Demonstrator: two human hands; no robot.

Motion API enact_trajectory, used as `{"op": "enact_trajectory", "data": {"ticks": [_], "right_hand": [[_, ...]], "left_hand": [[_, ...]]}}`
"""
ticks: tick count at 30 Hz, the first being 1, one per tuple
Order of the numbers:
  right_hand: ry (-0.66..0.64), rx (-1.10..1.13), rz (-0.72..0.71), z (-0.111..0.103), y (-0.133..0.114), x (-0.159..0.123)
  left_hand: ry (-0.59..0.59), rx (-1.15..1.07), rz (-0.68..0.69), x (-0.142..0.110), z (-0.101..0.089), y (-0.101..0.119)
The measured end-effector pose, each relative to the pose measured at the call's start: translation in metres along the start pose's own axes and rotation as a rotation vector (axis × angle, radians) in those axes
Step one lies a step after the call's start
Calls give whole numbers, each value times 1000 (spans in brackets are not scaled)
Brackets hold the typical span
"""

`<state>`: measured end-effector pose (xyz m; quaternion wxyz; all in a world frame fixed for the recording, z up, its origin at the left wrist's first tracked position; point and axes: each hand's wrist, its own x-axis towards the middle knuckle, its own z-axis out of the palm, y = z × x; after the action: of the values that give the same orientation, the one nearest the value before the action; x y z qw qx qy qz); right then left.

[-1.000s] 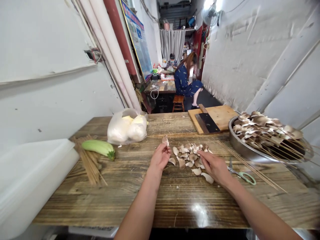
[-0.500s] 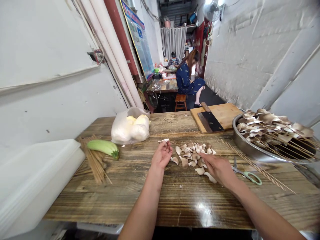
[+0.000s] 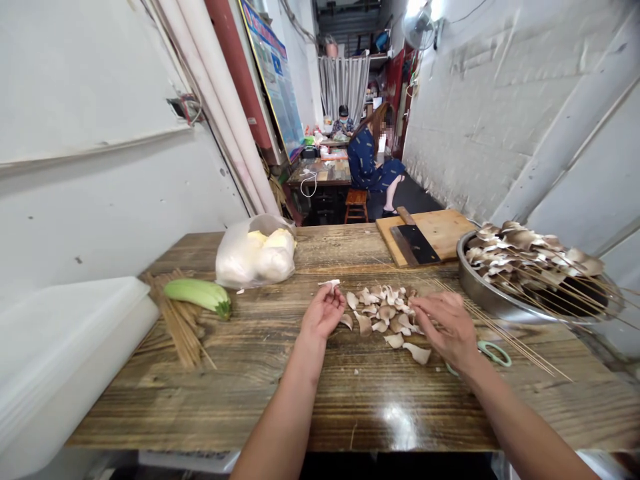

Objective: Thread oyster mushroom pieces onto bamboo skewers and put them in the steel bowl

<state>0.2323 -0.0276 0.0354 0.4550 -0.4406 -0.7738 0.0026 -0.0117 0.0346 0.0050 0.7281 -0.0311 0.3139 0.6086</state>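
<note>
My left hand (image 3: 324, 312) is palm up with its fingers curled, holding a white oyster mushroom piece (image 3: 330, 283) at the fingertips. Just right of it, a loose pile of torn oyster mushroom pieces (image 3: 387, 312) is spread over the wooden table. At the pile's right edge, my right hand (image 3: 445, 325) is closed in a pinch, back of the hand upward. What its fingertips hold, if anything, I cannot make out. Green-handled scissors (image 3: 495, 353) lie partly hidden beneath my right wrist. Several bamboo skewers (image 3: 520, 340) rest beyond that hand.
A metal basin (image 3: 480, 293) holds skewered mushrooms (image 3: 530, 250) at right. Behind the pile, a cleaver (image 3: 415, 243) rests on a cutting board (image 3: 453, 230). Leftward are a plastic bag (image 3: 235, 257), a green squash (image 3: 195, 293), more skewers (image 3: 183, 333) and a white box (image 3: 100, 320). Two people sit farther back.
My right hand has lifted from over the pile and moved slightly right, its fingers now pinched and covering more of the scissors. My left hand stays nearly still with the mushroom piece.
</note>
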Motion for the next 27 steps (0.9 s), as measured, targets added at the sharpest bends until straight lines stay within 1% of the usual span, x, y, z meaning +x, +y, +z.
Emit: {"op": "enact_trajectory", "data": {"ticks": [2, 6, 8, 9, 11, 13, 16, 19, 23, 27], "right_hand": [[-56, 170, 100, 4, -3, -1], [-176, 538, 440, 20, -13, -5], [-277, 736, 530, 27, -17, -7], [-321, 799, 545, 29, -18, -7], [-355, 808, 535, 33, -19, -9], [-346, 714, 494, 35, -17, -12], [-320, 561, 437, 40, -14, -16], [-298, 474, 385, 43, -13, -20], [-271, 417, 337, 44, -16, -19], [-252, 414, 321, 44, -16, -19]], "left_hand": [[-31, 32, -36, -2, 1, -5], [-100, 114, -49, -6, 2, -16], [-119, 157, -34, -6, 1, -21], [-127, 177, -27, -6, 1, -23], [-143, 201, -16, -6, 0, -25], [-148, 194, -14, -6, 0, -26], [-116, 166, -10, -7, 1, -25], [-107, 170, 10, -8, 3, -26], [-140, 214, 43, -6, 1, -29], [-145, 241, 38, -4, -2, -32]]}}
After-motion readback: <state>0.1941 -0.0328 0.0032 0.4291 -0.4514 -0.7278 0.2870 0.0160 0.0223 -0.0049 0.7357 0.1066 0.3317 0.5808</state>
